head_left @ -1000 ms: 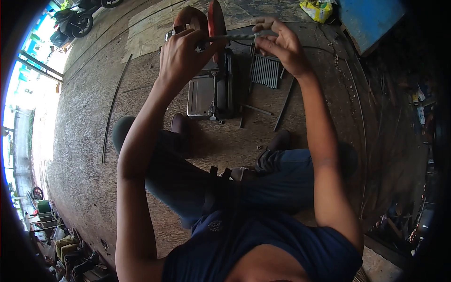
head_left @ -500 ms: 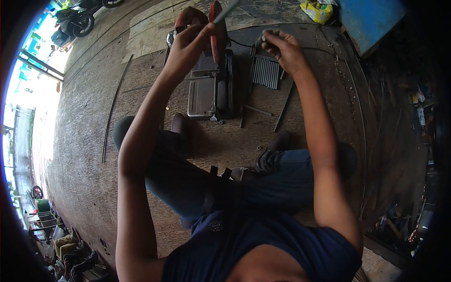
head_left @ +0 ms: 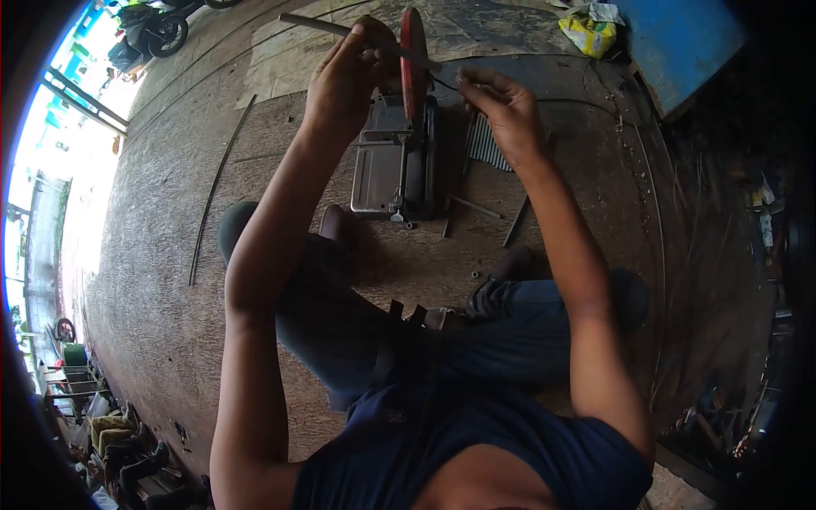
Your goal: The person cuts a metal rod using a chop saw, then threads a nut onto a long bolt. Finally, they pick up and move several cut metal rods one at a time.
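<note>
My left hand [head_left: 342,83] is closed around a grey metal rod [head_left: 314,23] with a ribbed-looking surface. The rod slants down to the right and overlaps the red disc [head_left: 413,72] of a cut-off saw in this view. To the right of the rod's far end, my right hand [head_left: 507,110] has its thumb and fingers pinched together; I cannot tell what is between them. Below both hands stands the saw's metal base [head_left: 376,174]. A row of short grey rods [head_left: 488,144] lies beside it, partly hidden by my right hand.
Loose rods [head_left: 478,207] lie on the brown floor near my feet, and a long thin bar [head_left: 219,191] lies at left. A small ring [head_left: 475,274] sits between my legs. At upper right are a yellow bag [head_left: 589,36] and a blue panel [head_left: 680,47]. A motorbike [head_left: 151,38] stands far left.
The rod has swung from pointing up and right to slanting across toward the left. My right hand has moved left and down, closer to the rod's end.
</note>
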{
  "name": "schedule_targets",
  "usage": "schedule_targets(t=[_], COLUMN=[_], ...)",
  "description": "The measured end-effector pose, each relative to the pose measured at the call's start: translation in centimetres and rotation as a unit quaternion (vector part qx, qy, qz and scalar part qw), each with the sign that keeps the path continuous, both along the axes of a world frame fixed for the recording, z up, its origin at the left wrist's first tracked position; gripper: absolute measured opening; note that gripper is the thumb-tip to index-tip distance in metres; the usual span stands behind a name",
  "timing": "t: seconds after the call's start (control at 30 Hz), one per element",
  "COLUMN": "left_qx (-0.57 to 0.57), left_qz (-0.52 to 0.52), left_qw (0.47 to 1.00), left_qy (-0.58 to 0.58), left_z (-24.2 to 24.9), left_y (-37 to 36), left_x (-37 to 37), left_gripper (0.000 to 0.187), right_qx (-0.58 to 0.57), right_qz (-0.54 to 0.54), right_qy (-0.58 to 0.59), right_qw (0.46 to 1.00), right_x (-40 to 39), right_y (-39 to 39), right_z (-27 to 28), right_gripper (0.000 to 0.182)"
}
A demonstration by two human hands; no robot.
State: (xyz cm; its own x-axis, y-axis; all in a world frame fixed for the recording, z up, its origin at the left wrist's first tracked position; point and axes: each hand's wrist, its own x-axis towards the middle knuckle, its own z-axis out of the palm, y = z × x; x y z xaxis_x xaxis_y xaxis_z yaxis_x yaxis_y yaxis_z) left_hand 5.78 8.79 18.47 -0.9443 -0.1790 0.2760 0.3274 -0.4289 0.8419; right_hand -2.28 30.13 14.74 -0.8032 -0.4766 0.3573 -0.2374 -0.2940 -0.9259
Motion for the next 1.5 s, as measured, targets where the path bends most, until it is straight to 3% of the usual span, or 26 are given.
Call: schedule_targets(t=[0.07,0.2,0.27,0.5,0.6,0.7,0.8,1.0,1.23,1.33,1.37,1.5], left_qx=[0.066,0.062,0.107,0.107,0.056,0.067,0.098,0.087,0.081,0.078,0.074,0.082], left_qz=[0.055,0.059,0.059,0.008,0.016,0.019,0.023,0.017,0.033,0.049,0.042,0.052], left_qw=[0.996,0.996,0.993,0.994,0.998,0.996,0.994,0.995,0.995,0.994,0.994,0.993], left_qy=[-0.031,-0.004,-0.002,-0.019,-0.035,-0.049,-0.047,-0.046,-0.047,-0.065,-0.071,-0.074], left_z=[0.3,0.0,0.1,0.0,-0.6,-0.8,-0.5,0.2,-0.2,-0.9,-1.2,-1.5], left_y=[0.7,1.2,1.5,2.3,2.4,2.6,3.0,3.8,3.8,3.4,3.1,3.3], left_x=[0.1,0.0,-0.1,-0.2,-0.4,-0.5,-0.3,0.2,0.1,-0.3,-0.4,-0.5], left_gripper=[0.043,0.042,0.026,0.024,0.038,0.035,0.022,0.023,0.02,0.023,0.03,0.029], right_qx=[-0.035,-0.108,-0.095,-0.084,-0.067,-0.026,0.006,-0.052,-0.001,0.076,0.074,0.048], right_qz=[0.008,-0.006,-0.024,-0.032,-0.042,-0.063,-0.073,-0.077,-0.065,-0.084,-0.076,-0.037], right_qy=[-0.002,0.04,0.069,0.137,0.168,0.221,0.204,0.247,0.234,0.221,0.176,0.032], right_qw=[0.999,0.993,0.993,0.986,0.983,0.973,0.976,0.965,0.97,0.969,0.979,0.998], right_x=[0.2,-0.1,0.0,-0.5,-0.7,-0.8,-1.3,-1.3,-0.6,-0.1,0.1,-0.1], right_y=[0.2,0.7,1.1,1.7,1.9,2.1,2.5,2.0,2.3,2.2,2.0,1.9], right_z=[0.6,1.7,2.7,3.3,3.2,3.1,2.9,3.2,3.4,3.3,3.3,3.0], right_gripper=[0.018,0.023,0.023,0.023,0.024,0.023,0.021,0.019,0.017,0.019,0.022,0.028])
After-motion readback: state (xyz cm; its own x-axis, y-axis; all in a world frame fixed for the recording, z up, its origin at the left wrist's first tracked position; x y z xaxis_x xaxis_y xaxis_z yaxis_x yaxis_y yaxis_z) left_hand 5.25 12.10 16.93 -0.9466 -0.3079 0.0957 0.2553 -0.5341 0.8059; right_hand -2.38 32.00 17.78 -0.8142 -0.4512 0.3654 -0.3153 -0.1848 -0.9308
